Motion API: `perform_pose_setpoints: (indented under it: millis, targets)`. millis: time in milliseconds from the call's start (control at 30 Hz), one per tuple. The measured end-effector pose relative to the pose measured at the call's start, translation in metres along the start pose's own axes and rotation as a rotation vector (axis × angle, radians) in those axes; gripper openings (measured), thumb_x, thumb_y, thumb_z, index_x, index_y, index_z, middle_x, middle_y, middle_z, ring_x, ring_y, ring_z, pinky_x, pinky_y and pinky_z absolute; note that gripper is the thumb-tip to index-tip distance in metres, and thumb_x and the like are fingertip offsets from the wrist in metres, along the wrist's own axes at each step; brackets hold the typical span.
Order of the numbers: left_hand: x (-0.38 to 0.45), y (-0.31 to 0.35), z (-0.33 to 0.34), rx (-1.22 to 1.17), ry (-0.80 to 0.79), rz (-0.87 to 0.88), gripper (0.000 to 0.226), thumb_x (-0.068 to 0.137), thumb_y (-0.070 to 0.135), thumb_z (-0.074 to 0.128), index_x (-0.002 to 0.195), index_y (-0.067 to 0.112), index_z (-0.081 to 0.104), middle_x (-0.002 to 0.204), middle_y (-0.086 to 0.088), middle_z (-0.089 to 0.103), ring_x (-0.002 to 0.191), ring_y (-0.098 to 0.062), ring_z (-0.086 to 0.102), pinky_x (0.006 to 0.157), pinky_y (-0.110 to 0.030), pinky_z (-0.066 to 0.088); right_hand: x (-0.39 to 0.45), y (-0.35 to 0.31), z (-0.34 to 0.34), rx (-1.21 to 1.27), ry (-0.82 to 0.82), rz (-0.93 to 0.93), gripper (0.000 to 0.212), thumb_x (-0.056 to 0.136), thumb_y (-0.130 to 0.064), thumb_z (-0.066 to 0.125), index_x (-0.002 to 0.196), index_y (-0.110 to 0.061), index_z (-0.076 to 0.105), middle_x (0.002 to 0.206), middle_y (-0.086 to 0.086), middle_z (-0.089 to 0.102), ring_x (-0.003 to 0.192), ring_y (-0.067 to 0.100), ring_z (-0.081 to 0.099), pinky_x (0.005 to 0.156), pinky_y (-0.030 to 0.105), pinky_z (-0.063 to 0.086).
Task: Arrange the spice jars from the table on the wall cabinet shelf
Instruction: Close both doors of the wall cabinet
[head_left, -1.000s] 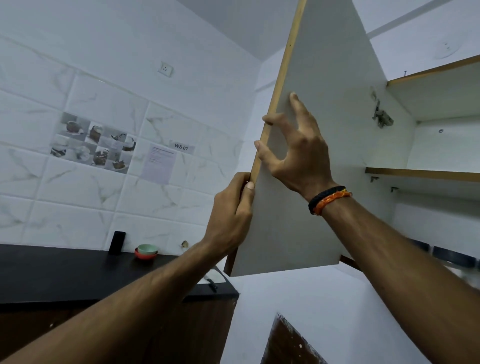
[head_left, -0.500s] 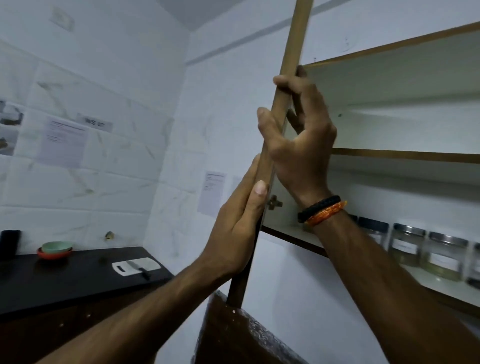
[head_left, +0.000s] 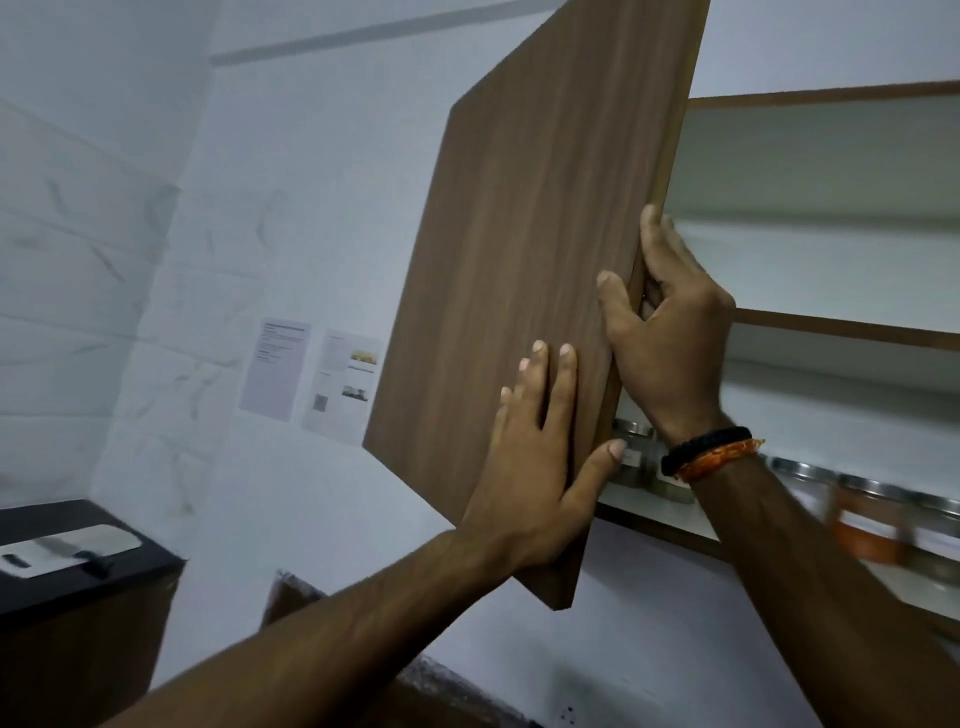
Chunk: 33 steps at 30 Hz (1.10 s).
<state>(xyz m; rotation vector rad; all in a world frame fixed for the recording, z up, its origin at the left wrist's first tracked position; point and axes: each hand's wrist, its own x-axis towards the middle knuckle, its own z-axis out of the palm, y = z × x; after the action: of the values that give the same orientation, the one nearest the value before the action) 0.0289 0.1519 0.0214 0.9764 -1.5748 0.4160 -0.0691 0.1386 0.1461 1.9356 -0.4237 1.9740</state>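
While your right hand (head_left: 670, 338) is curled round the cabinet door (head_left: 530, 270) edge, watch those fingers: swing it shut and they get pinched. Your left hand (head_left: 540, 457) lies flat, fingers spread, on the door face. Spice jars (head_left: 862, 525) sit blurry, metal-lidded, along the shelf (head_left: 649, 512) front edge.

White marble-patterned tiled wall (head_left: 78, 291) at left; two printed sheets (head_left: 311, 379) stuck on the plain white wall beside it; black countertop (head_left: 78, 582) over brown wooden base cabinet (head_left: 78, 665), lower left.
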Motion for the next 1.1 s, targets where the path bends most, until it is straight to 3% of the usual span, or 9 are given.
perform_pose_setpoints:
  millis: [100, 167, 200, 400, 500, 633, 800, 1100]
  targets:
    - [0.01, -0.008, 0.022, 0.056, -0.058, 0.041, 0.084, 0.099, 0.061, 0.032, 0.158, 0.026, -0.016, 0.165, 0.002, -0.026, 0.151, -0.013, -0.025, 0.124, -0.054, -0.005, -0.002, 0.022, -0.007, -0.157, -0.05, -0.017, 0.061, 0.099, -0.015, 0.063, 0.153, -0.001, 0.038, 0.164, 0.015, 0.031, 0.151, 0.021, 0.032, 0.122, 0.019, 0.028]
    - [0.016, -0.014, 0.033, 0.094, -0.097, 0.073, 0.084, 0.099, 0.063, 0.029, 0.158, 0.025, -0.017, 0.165, -0.001, -0.027, 0.151, -0.017, -0.026, 0.123, -0.056, -0.005, -0.003, 0.036, -0.01, -0.259, -0.096, -0.016, 0.062, 0.101, -0.017, 0.06, 0.155, 0.0, 0.033, 0.165, 0.016, 0.027, 0.152, 0.022, 0.03, 0.114, 0.0, 0.011]
    - [0.019, -0.018, 0.038, 0.117, -0.114, 0.089, 0.085, 0.099, 0.064, 0.028, 0.158, 0.024, -0.017, 0.164, -0.002, -0.028, 0.151, -0.018, -0.026, 0.123, -0.057, -0.006, -0.003, 0.042, -0.011, -0.306, -0.119, -0.007, 0.063, 0.102, -0.019, 0.058, 0.156, -0.001, 0.031, 0.165, 0.016, 0.026, 0.152, 0.023, 0.03, 0.11, -0.002, 0.007]
    - [0.036, -0.044, 0.063, 0.291, -0.225, 0.209, 0.088, 0.097, 0.067, 0.031, 0.159, 0.025, -0.015, 0.164, -0.008, -0.028, 0.152, -0.025, -0.025, 0.123, -0.058, -0.005, -0.003, 0.078, -0.018, -0.696, -0.295, -0.111, 0.061, 0.106, -0.022, 0.048, 0.159, -0.004, 0.024, 0.169, 0.016, 0.015, 0.156, 0.029, 0.016, 0.12, 0.037, 0.029]
    - [0.04, -0.057, 0.078, 0.384, -0.272, 0.269, 0.086, 0.098, 0.067, 0.03, 0.159, 0.023, -0.013, 0.165, -0.01, -0.026, 0.152, -0.03, -0.022, 0.122, -0.058, -0.003, -0.003, 0.1, -0.022, -0.824, -0.42, -0.17, 0.054, 0.109, -0.018, 0.039, 0.158, -0.002, 0.025, 0.169, 0.015, 0.015, 0.158, 0.029, 0.01, 0.122, 0.042, 0.029]
    - [0.04, -0.075, 0.092, 0.484, -0.311, 0.334, 0.084, 0.098, 0.065, 0.027, 0.16, 0.021, -0.009, 0.166, -0.009, -0.02, 0.153, -0.032, -0.019, 0.122, -0.06, 0.002, -0.001, 0.124, -0.021, -0.931, -0.526, -0.207, 0.058, 0.108, -0.018, 0.038, 0.159, 0.001, 0.017, 0.169, 0.021, 0.01, 0.158, 0.033, 0.005, 0.128, 0.045, 0.012]
    - [0.038, -0.095, 0.111, 0.54, -0.375, 0.368, 0.082, 0.1, 0.056, 0.032, 0.159, 0.022, -0.012, 0.166, -0.009, -0.02, 0.152, -0.034, -0.02, 0.122, -0.059, 0.001, -0.008, 0.148, -0.016, -1.008, -0.632, -0.138, 0.067, 0.109, -0.035, 0.028, 0.16, -0.001, 0.002, 0.169, 0.02, -0.007, 0.157, 0.031, -0.007, 0.128, 0.05, 0.006]
    - [0.049, -0.105, 0.14, 0.554, -0.403, 0.311, 0.082, 0.1, 0.057, 0.032, 0.158, 0.024, -0.017, 0.165, -0.008, -0.023, 0.151, -0.035, -0.022, 0.121, -0.06, -0.004, -0.013, 0.18, -0.002, -1.082, -0.718, -0.055, 0.077, 0.107, -0.047, 0.026, 0.16, -0.001, -0.007, 0.168, 0.019, -0.016, 0.157, 0.032, -0.012, 0.125, 0.06, 0.004]
